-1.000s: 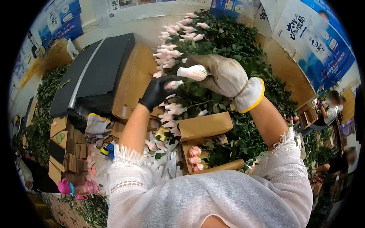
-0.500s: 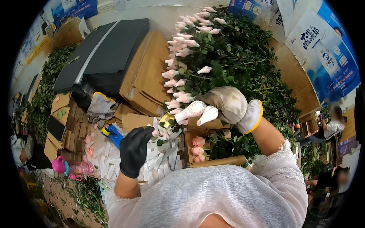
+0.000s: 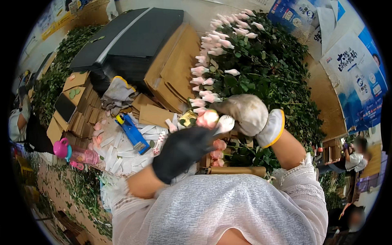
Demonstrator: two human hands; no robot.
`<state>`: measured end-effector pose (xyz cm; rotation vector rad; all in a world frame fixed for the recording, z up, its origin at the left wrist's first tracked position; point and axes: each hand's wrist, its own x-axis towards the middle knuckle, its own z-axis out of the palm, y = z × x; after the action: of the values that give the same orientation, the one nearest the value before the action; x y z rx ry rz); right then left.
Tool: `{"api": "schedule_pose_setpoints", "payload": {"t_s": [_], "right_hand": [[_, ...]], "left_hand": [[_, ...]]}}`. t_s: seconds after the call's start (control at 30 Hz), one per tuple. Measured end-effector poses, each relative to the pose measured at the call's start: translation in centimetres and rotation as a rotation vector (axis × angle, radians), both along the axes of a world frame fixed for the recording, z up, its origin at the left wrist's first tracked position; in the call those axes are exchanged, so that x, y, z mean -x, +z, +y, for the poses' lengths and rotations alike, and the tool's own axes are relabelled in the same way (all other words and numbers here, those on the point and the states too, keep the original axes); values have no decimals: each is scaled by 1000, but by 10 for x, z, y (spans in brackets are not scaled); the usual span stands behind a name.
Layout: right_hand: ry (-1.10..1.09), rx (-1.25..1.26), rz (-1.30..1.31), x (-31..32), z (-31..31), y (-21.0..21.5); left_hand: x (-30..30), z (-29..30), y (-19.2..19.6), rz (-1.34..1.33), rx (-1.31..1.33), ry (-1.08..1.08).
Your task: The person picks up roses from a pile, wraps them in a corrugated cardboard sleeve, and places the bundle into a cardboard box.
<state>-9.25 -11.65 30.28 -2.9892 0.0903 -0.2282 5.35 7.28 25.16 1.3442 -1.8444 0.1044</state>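
Observation:
My right hand (image 3: 243,114), in a soiled grey-white glove, is closed around rose stems. From its grip point a bare pink rose (image 3: 207,118) and a second bloom in a white net sleeve (image 3: 225,124). My left hand (image 3: 183,151), in a black glove, reaches across just below these blooms. Its fingertips are at the netted bloom, smeared by motion, so their grip is unclear. A loose net sleeve (image 3: 159,143) shows beside the black glove. Behind my right hand lies a big heap of leafy roses (image 3: 265,69), many blooms sleeved in white net.
Pink roses (image 3: 218,153) lie in a cardboard box below my right hand. A blue tool (image 3: 134,134) rests among white strips on the table. Further left are a grey glove (image 3: 117,94), cardboard stacks (image 3: 81,116) and a pink-lidded bottle (image 3: 83,156). Other people are at the right.
My left hand has moved right, from above the strips to the held blooms. One of the two held blooms, netted before, is now bare. The whole view has shifted slightly.

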Motion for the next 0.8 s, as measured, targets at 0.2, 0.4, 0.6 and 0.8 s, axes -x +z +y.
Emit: {"api": "schedule_pose_setpoints", "payload": {"t_s": [0.2, 0.4, 0.6, 0.8], "right_hand": [[-121, -18, -108, 30, -30, 0], [-10, -109, -160, 18, -11, 0], [-223, -328, -349, 66, -43, -4], [-148, -335, -384, 75, -53, -2]], "left_hand": [[-18, 25, -9, -12, -171, 34], [28, -26, -1, 25, 123, -83], [-26, 12, -39, -218, -586, 83], [17, -40, -85, 127, -442, -278]]}}
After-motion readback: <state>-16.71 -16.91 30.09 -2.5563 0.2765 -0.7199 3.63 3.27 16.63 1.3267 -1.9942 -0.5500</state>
